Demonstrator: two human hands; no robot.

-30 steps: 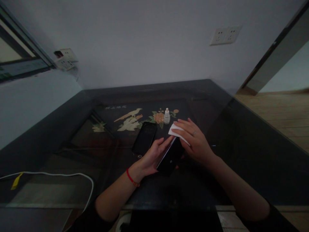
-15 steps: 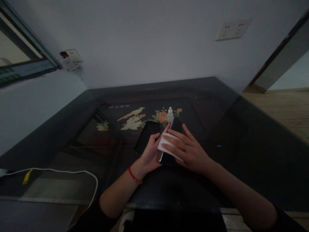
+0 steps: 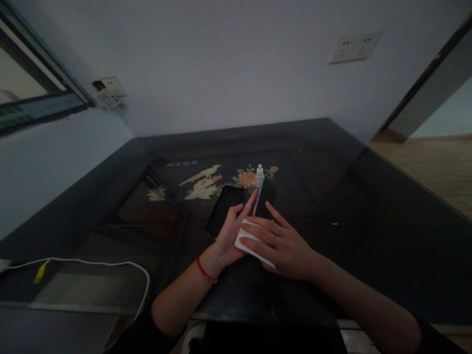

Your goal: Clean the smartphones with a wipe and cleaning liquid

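Note:
A dark smartphone (image 3: 266, 196) with a shiny edge lies tilted in my left hand (image 3: 233, 235), whose fingers run along its left side. My right hand (image 3: 285, 246) presses a folded white cloth or tissue (image 3: 243, 239) flat against the phone's lower part, fingers laid across it. The cloth hides the phone's near end. Left of the phone, a black phone case (image 3: 225, 206) rests on the table, partly behind my left thumb. Just beyond the phone's far end stands a small white-capped dropper bottle (image 3: 259, 174).
The glossy black table (image 3: 332, 196) bears a bird-and-flower inlay (image 3: 202, 184). A white cable (image 3: 99, 261) with a yellow tag (image 3: 41, 271) curves over its left front. Wall sockets (image 3: 354, 47) are at the upper right, with more sockets (image 3: 109, 92) at the left.
My right hand has slid the white cloth down the phone toward me, uncovering more of its upper part. My left hand keeps its place around the phone.

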